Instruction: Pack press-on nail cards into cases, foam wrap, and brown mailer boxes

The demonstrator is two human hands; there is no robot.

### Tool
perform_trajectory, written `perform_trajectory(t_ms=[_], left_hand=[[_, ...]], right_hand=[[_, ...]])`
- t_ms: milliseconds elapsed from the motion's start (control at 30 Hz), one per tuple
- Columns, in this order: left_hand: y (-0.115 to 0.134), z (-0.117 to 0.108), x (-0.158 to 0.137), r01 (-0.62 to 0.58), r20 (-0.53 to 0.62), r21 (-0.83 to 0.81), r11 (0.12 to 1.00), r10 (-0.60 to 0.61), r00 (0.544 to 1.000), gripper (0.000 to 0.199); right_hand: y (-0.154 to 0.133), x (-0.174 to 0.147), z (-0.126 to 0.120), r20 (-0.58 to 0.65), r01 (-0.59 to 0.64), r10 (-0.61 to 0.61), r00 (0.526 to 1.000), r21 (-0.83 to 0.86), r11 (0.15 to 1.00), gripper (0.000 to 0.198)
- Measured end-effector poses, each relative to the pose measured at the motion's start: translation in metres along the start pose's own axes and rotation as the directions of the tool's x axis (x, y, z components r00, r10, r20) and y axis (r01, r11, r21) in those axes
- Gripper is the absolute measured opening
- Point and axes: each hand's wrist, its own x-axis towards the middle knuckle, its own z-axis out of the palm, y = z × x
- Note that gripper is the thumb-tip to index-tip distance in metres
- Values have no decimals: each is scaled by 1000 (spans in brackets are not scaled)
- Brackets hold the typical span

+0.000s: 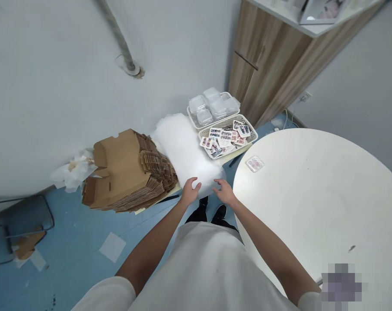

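A thick white stack of soft sheets [186, 147], perhaps foam or plastic wrap, lies on the side table with its near end drooping over the edge. My left hand [190, 191] is at the left of that near end, thumb and fingers apart. Opposite it, my right hand [224, 191] has its fingers spread and curved toward the stack. Whether the fingertips touch the sheets I cannot tell. No object shows in either hand.
Flattened cardboard boxes [124, 168] are piled left of the sheets. Behind are a basket of clear plastic cases [213, 106] and a basket of patterned cards [228, 136]. A round white table [312, 194] at right bears a small clear case [254, 163]. A wooden cabinet [267, 56] stands behind.
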Motion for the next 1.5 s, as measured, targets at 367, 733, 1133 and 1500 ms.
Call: perform_trajectory(t_ms=[367, 733, 1133, 1500], left_hand=[[-2, -11, 37, 112, 25, 1, 994, -112, 993, 48], [7, -2, 49, -42, 231, 301, 953, -30, 972, 59], [3, -1, 47, 16, 209, 454, 891, -124, 970, 71], [-1, 0, 43, -51, 226, 536, 843, -84, 971, 72]], right_hand=[[-37, 84, 48, 84, -2, 25, 996, -268, 964, 68], [-36, 74, 54, 214, 139, -63, 975, -359, 923, 61], [-27, 92, 37, -176, -185, 210, 962, 153, 971, 61], [-35, 103, 9, -237, -109, 463, 854, 789, 605, 35]])
